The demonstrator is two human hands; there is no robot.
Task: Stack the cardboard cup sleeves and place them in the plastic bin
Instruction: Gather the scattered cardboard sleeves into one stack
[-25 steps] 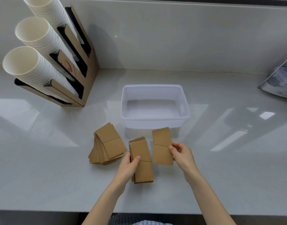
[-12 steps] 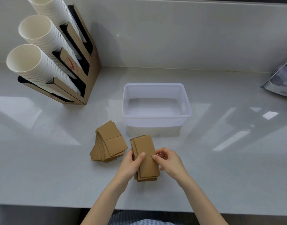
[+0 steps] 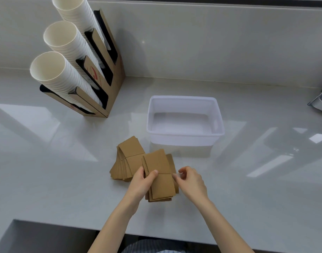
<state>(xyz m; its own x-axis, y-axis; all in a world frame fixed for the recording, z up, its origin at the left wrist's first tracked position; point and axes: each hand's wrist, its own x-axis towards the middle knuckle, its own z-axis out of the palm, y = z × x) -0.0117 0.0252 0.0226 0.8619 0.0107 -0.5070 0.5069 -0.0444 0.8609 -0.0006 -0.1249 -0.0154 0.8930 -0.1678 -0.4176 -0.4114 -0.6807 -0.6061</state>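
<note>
A small stack of flat brown cardboard cup sleeves (image 3: 161, 177) lies on the counter in front of me. My left hand (image 3: 141, 184) grips its left edge, thumb on top. To the right of the stack, my right hand (image 3: 191, 182) has its fingers curled loosely, with the fingertips at the stack's right edge and nothing held. A fanned pile of more sleeves (image 3: 126, 160) lies just to the left, partly behind the stack. The white plastic bin (image 3: 183, 139) stands beyond both piles, with nothing in it.
A cardboard cup dispenser (image 3: 109, 77) with three slanted columns of white paper cups (image 3: 65, 46) stands at the back left against the wall. A metallic object (image 3: 320, 104) shows at the right edge. The counter's front edge runs just below my forearms.
My right hand laid a single sleeve on top of the stack and has let go, drawing slightly right. My left hand stays on the stack. The view has shifted left.
</note>
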